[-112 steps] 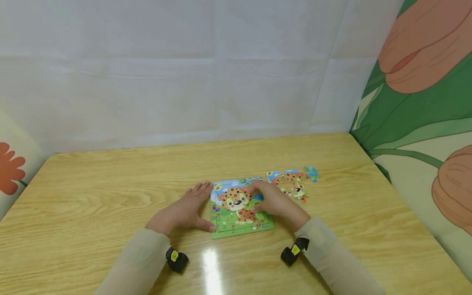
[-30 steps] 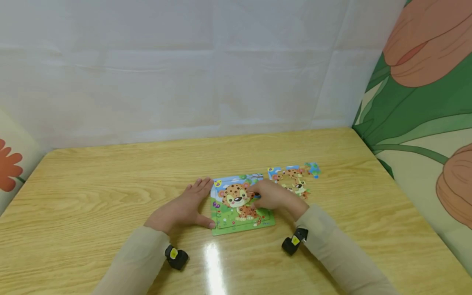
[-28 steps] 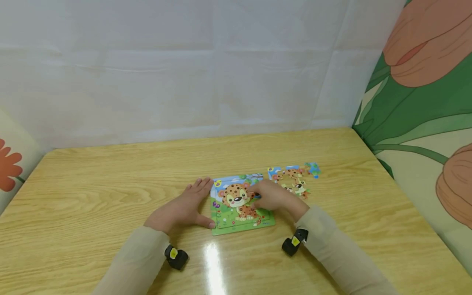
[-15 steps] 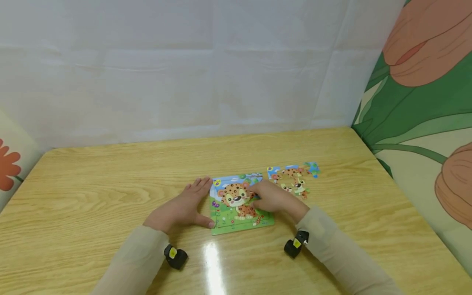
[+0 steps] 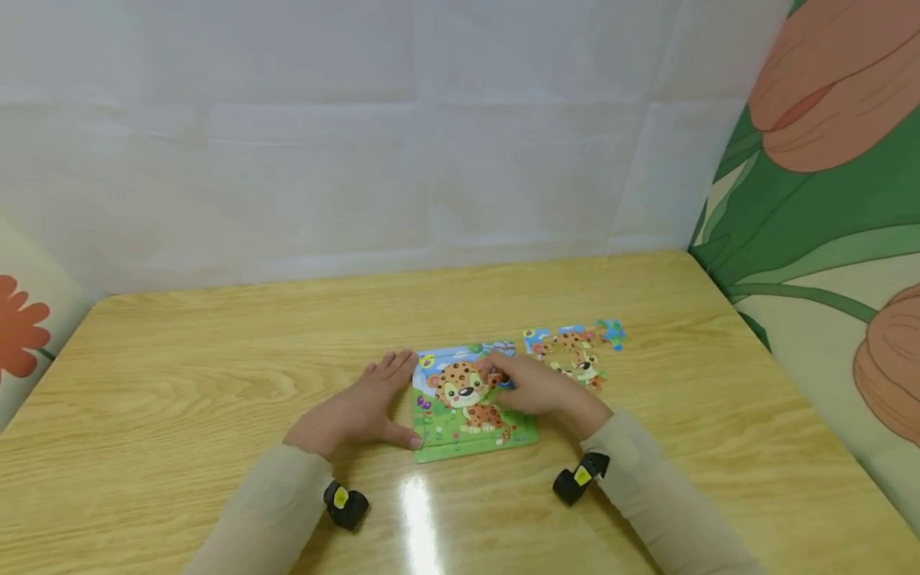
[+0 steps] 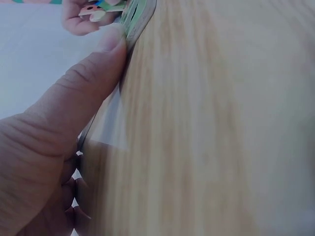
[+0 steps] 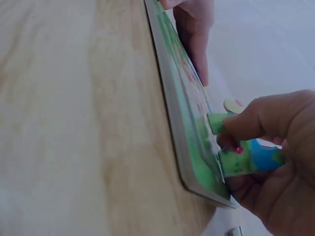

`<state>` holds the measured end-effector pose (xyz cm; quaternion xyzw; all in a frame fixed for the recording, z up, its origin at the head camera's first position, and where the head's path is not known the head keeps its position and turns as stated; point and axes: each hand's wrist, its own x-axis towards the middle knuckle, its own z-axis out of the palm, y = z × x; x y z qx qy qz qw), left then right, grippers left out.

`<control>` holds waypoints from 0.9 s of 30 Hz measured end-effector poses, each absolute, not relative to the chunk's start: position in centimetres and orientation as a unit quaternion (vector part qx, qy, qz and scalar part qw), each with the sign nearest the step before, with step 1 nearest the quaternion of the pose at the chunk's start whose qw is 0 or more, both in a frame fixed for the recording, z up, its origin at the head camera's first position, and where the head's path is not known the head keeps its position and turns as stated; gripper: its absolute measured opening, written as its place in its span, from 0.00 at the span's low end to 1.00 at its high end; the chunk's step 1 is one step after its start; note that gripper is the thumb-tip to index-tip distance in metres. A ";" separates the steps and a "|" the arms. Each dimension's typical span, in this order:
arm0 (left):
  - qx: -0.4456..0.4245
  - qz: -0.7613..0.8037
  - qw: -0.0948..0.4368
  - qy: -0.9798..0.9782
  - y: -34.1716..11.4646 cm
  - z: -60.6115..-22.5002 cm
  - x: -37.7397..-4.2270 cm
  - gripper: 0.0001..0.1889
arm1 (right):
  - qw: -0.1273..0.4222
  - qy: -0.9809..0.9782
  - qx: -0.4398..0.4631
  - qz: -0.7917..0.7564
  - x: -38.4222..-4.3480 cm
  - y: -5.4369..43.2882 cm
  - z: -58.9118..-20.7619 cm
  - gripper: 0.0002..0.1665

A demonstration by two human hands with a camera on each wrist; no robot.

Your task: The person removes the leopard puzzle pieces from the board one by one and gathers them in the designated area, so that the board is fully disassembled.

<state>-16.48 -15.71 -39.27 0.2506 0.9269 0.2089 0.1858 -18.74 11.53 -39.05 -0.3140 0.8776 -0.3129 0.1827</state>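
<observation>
A leopard jigsaw puzzle board (image 5: 449, 447) lies flat on the table in the head view. My left hand (image 5: 352, 415) rests along its left side, fingers extended, thumb touching the near left corner. Over the board's right part, my right hand (image 5: 542, 387) has its thumb and fingers curled together. The right wrist view shows these fingers pinching a green puzzle piece (image 7: 216, 123), while a green and blue puzzle piece (image 7: 256, 157) is also tucked in that hand. The right hand hides part of the picture. In the left wrist view, the left thumb (image 6: 74, 93) meets the board's edge.
Several loose puzzle pieces (image 5: 568, 339) lie on the wooden table (image 5: 216, 383) just right of the board. A blue and green piece (image 5: 613, 333) is at their far right. White cloth (image 5: 323, 160) hangs behind the table, and a floral panel (image 5: 826, 239) stands at the right.
The right hand stays over the board's right part, its fingers shifting only slightly. The left hand has kept its place at the left side. The head view has shifted a little.
</observation>
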 end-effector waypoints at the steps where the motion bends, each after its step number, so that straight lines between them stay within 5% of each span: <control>1: 0.251 0.209 0.186 0.927 -15.7 -39.3 -16.5 0.65 | 0.180 0.874 -0.314 -0.323 -18.8 11.7 -39.0 0.12; 10: 0.252 0.206 0.182 0.928 -15.7 -39.3 -16.5 0.66 | 0.141 0.856 -0.293 -0.402 -19.2 13.2 -39.3 0.19; 27: 0.250 0.209 0.185 0.927 -15.6 -39.2 -16.4 0.64 | 0.126 0.801 -0.123 -0.572 -18.6 15.9 -40.1 0.14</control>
